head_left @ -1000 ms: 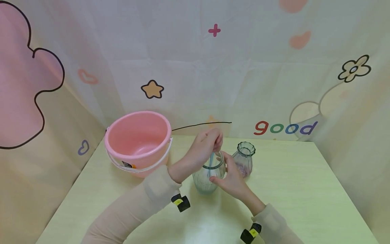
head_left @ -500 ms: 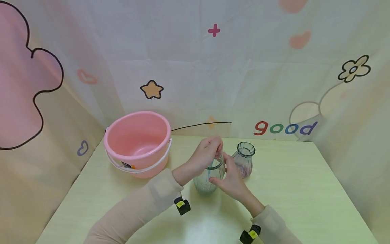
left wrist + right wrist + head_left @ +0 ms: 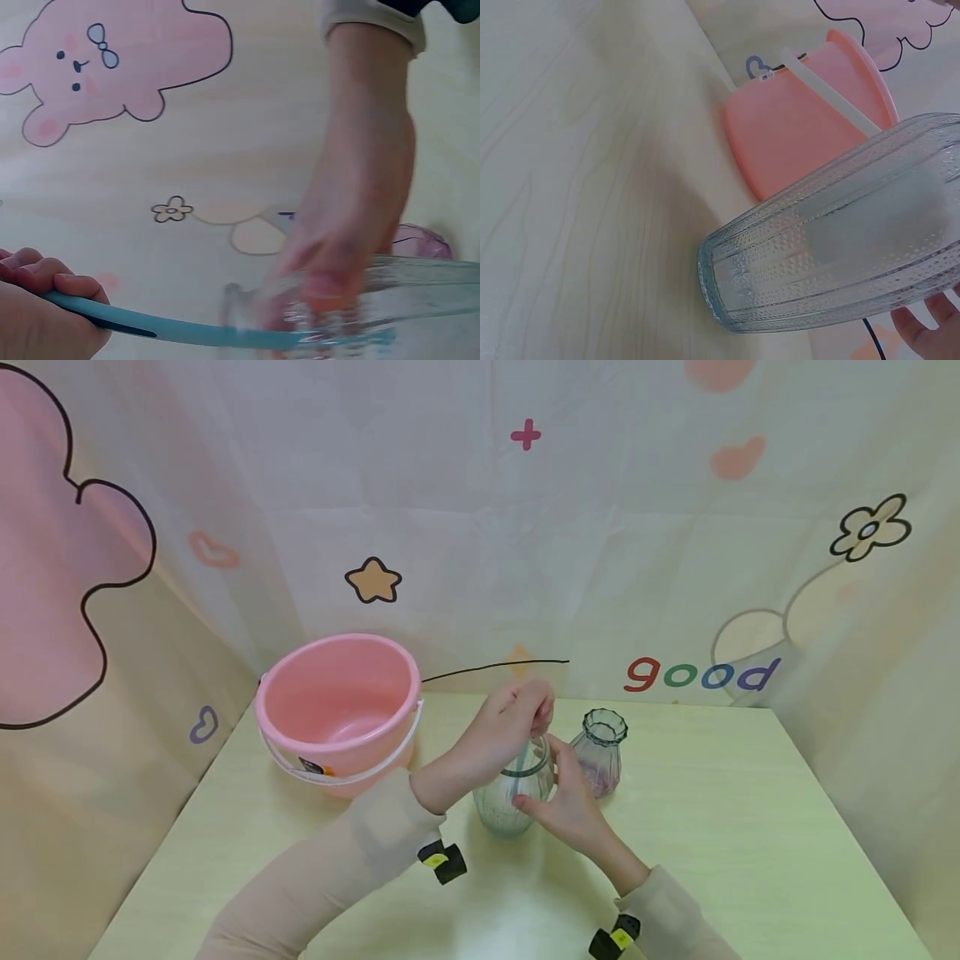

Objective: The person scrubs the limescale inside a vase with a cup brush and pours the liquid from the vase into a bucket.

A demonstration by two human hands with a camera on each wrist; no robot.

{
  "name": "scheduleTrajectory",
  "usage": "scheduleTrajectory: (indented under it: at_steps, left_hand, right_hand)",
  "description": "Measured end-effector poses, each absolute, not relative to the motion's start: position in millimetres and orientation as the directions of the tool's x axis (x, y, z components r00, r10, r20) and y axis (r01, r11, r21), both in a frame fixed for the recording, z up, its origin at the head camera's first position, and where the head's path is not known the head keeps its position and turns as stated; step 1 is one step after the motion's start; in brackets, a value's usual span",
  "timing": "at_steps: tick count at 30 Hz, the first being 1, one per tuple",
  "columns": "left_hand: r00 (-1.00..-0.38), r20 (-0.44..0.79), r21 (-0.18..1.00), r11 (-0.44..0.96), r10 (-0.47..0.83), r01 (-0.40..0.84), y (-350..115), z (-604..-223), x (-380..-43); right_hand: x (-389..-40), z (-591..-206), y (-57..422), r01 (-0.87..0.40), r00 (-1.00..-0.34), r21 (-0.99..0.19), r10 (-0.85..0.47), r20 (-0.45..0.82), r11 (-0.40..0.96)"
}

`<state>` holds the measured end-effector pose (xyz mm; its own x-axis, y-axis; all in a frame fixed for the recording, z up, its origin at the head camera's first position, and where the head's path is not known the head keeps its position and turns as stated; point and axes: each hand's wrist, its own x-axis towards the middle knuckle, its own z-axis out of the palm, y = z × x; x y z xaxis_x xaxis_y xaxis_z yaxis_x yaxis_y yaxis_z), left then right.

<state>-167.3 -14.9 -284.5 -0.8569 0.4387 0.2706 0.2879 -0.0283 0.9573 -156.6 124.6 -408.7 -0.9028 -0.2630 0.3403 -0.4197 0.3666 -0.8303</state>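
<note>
My left hand [image 3: 510,727] is curled round the upper end of a bottle brush with a slim blue handle [image 3: 180,330]. The handle runs down through the mouth of a clear ribbed glass vase [image 3: 504,806]. A pale, blurred shape [image 3: 885,217] shows through the glass inside the vase in the right wrist view; the brush's lower end is otherwise hard to make out. With thumb in front and fingers behind, my right hand [image 3: 570,802] grips the vase near its upper side. Just behind that hand stands a smaller grey glass vase [image 3: 598,756] with a purplish base.
A pink bucket [image 3: 337,693] with a white handle stands at the back left of the pale wooden table [image 3: 750,827]. Printed curtains [image 3: 450,510] enclose the table behind and at both sides.
My left hand dips toward the vase's mouth with the brush, then rises again to about its earlier height. My right hand and the vase stay nearly still.
</note>
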Motion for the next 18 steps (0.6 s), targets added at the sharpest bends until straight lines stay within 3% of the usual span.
scheduleTrajectory:
  at_steps: [7,18]
  left_hand:
    - [-0.803,0.394,0.917,-0.127,0.447,0.379,-16.0,-275.0,-174.9]
    - [-0.825,0.386,0.923,-0.185,0.413,0.339,-14.5,-263.6,-177.8]
  right_hand:
    - [-174.1,-441.3,131.4,-0.438,-0.895,-0.827,-0.253,0.366,0.353]
    - [-156.9,-410.8,123.0,-0.398,-0.913,-0.848,-0.239,0.329,0.351]
